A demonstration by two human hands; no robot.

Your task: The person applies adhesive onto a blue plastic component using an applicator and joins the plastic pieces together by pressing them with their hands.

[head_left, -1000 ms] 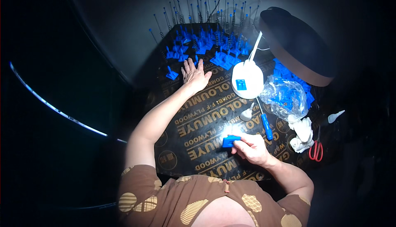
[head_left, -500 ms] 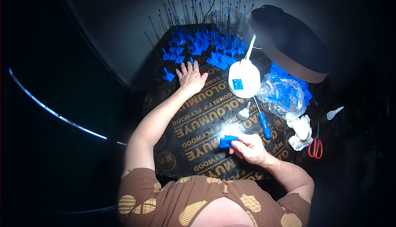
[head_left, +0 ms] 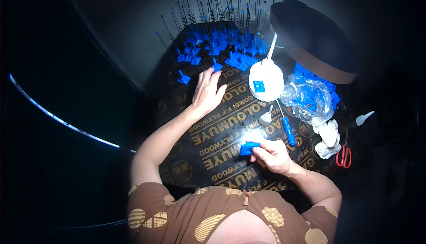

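Observation:
My right hand (head_left: 274, 156) pinches a flat blue plastic piece (head_left: 249, 149) between thumb and fingers, low over the board near my body. My left hand (head_left: 207, 92) reaches forward with its fingers apart, just in front of a small blue base with an upright stem (head_left: 216, 65). Whether a fingertip touches that base I cannot tell. Another such blue base (head_left: 183, 78) stands to the left of the fingers. Beyond them crowd several blue bases (head_left: 217, 44), many carrying thin dark rods with coiled springs and blue tips.
A lamp's white round foot (head_left: 266, 88) bears a blue plate (head_left: 258, 86); its wide dark shade (head_left: 313, 40) overhangs the right. Nearby are a small white nozzle bottle (head_left: 266, 118), blue-handled screwdriver (head_left: 288, 131), clear bag of blue parts (head_left: 308, 100), white cloth (head_left: 327, 139), red scissors (head_left: 343, 156) and another white bottle (head_left: 364, 118).
My left hand has drawn back slightly toward me, uncovering the blue base at its fingertips. My right hand still holds the blue piece. The whole view has shifted a little.

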